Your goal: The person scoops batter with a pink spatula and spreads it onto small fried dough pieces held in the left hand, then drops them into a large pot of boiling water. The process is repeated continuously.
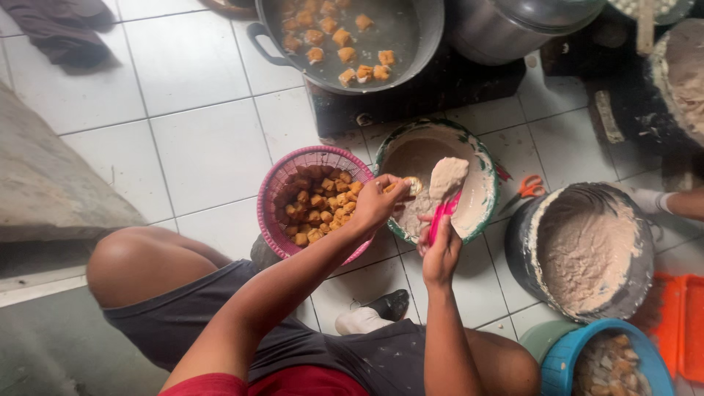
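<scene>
White tiled floor (205, 139), pink basket (273, 192), batter bowl (480, 158), scissors (526, 187)

Glossy white ceramic floor tiles (198, 147), woven pink plastic basket (275, 192), smooth pink plastic scoop (442, 214) carrying wet matt paste, glazed bowl (485, 158) smeared with batter, dull grey metal wok (422, 44), blue plastic tub (561, 359).

A single head-worn camera looks almost straight down from above a seated person, close enough that knees and forearms fill the lower half of the frame. The view faces the white tiled floor (198, 139). The person's arms rise from the bottom edge toward the centre. The top edge cuts off a wok (352, 44) and pots, so the view reaches only a little way ahead.
</scene>
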